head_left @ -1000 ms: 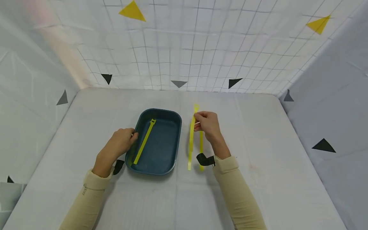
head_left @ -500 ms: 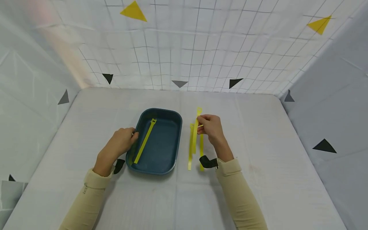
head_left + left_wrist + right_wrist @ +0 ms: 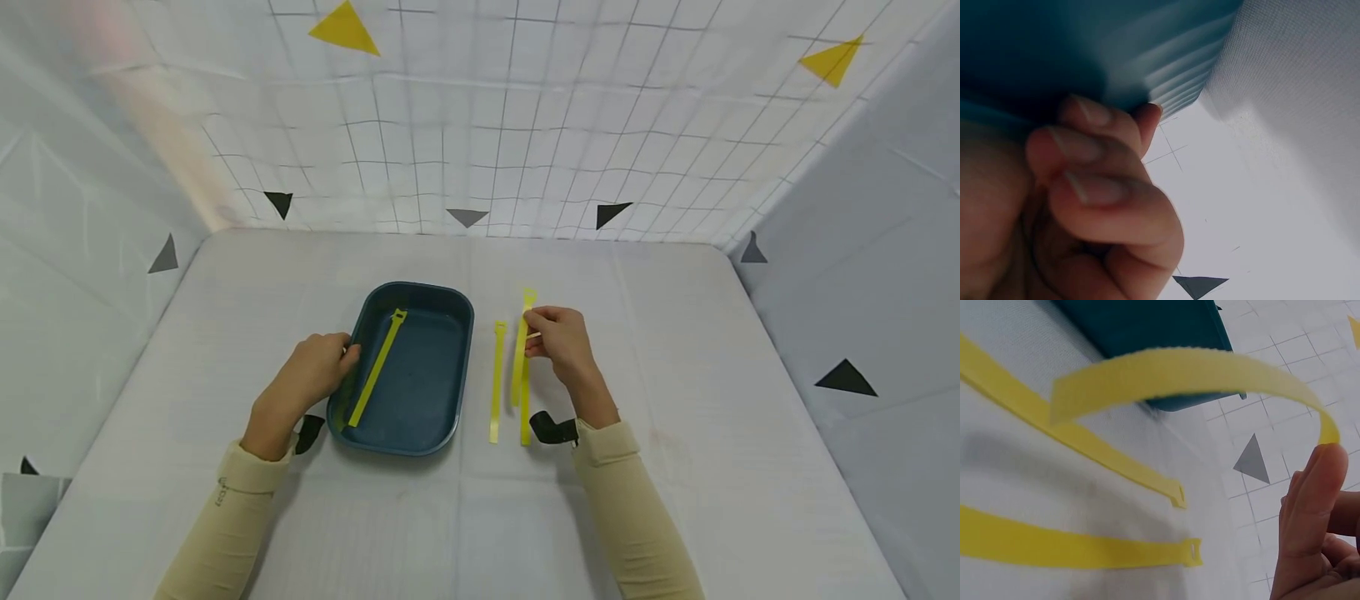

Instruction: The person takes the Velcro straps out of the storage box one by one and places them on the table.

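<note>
My left hand (image 3: 315, 371) grips the left rim of a dark blue-green plastic tray (image 3: 467, 367), its fingers curled under the edge in the left wrist view. A yellow hook-and-loop cable tie (image 3: 377, 367) lies slantwise inside the tray. To the right of the tray, my right hand (image 3: 562, 340) pinches a second yellow cable tie (image 3: 1166, 375) near its slotted head, and the tail arches freely above the table. Beneath it lie two more: one cable tie (image 3: 497, 383) nearer the tray, and another cable tie (image 3: 525, 425) partly hidden by the held one.
A white cloth covers the table (image 3: 420, 525). Behind it rises a white grid-lined sheet (image 3: 480, 142) with yellow, grey and black triangles. Grey-white sheets (image 3: 862, 292) stand along both sides.
My right hand has moved right and slightly nearer with the pinched cable tie, from above the left lying tie to above the right one. The left hand and tray have stayed put.
</note>
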`<state>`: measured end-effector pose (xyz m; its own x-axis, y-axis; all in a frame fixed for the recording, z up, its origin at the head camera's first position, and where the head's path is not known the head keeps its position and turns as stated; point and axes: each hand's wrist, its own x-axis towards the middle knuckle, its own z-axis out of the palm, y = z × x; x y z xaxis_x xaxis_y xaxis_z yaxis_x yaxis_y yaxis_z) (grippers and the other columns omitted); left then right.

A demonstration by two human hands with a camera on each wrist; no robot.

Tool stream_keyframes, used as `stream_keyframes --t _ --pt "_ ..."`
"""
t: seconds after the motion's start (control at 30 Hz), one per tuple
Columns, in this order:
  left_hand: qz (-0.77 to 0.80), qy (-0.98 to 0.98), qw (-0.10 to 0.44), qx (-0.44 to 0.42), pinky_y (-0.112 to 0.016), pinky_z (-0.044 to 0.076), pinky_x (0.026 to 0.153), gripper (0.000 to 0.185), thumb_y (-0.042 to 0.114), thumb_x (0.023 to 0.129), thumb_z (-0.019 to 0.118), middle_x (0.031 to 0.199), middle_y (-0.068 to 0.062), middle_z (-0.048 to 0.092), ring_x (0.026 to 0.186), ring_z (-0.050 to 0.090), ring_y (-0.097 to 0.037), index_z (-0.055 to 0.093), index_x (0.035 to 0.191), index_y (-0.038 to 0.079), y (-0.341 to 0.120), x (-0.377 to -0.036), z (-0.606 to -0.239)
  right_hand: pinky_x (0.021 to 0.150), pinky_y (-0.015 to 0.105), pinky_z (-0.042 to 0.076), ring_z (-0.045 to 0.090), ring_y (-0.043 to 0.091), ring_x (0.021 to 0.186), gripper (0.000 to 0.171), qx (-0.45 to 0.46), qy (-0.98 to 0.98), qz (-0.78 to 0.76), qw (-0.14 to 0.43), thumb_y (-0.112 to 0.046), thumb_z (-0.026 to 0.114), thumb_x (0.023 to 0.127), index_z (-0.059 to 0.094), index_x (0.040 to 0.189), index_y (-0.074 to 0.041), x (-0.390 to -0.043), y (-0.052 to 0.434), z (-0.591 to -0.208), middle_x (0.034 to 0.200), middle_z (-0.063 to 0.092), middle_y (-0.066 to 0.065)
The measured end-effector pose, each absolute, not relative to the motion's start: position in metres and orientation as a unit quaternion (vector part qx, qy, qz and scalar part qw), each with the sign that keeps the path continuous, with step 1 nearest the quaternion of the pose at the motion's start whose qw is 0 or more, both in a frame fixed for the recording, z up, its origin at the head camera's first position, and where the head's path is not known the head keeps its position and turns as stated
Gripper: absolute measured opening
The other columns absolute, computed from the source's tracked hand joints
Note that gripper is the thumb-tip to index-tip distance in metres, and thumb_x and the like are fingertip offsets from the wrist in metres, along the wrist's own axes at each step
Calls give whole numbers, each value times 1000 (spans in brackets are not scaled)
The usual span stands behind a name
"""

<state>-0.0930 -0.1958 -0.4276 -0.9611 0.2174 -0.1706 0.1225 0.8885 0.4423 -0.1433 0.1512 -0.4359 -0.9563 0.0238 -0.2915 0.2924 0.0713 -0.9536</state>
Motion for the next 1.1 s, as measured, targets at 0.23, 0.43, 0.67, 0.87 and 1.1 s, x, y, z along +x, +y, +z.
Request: stream_keyframes --t 0.23,0.43,0.67,0.87,1.1 --pt "221 965 109 88 -36 44 58 28 16 104 49 69 -9 55 63 53 -23 58 84 -1 -195 -92 -426 53 26 54 60 13 53 36 121 727 -667 110 -14 60 99 58 125 11 -140 159 -438 85 60 12" --pt "220 965 106 91 -36 44 58 27 16 104 49 69 -8 54 62 53 -23 57 83 -1 -195 -92 -427 54 26 54 61 13 54 36 127 732 -661 109 -15 60 100 58 126 10 -139 166 -442 90 61 15" --pt "222 965 106 87 -36 43 58 27 16 104 48 69 -8 54 62 52 -23 57 84 0 -194 -90 -426 55 26 55 61 13 55 35 134 731 -660 110 -15 60 100 59 125 9 -139 172 -448 87 60 13" --pt "222 966 102 85 -36 43 58 27 15 104 49 68 -8 53 62 52 -23 57 83 0 -193 -89 -425 54 26 54 60 13 55 34 144 736 -653 109 -15 59 100 59 124 9 -138 178 -453 86 59 12" --pt "220 967 97 88 -36 43 57 27 15 103 49 67 -7 52 61 51 -23 56 81 1 -193 -90 -427 53 27 55 60 13 53 33 151 741 -645 109 -13 59 99 59 123 9 -138 184 -457 86 59 12"
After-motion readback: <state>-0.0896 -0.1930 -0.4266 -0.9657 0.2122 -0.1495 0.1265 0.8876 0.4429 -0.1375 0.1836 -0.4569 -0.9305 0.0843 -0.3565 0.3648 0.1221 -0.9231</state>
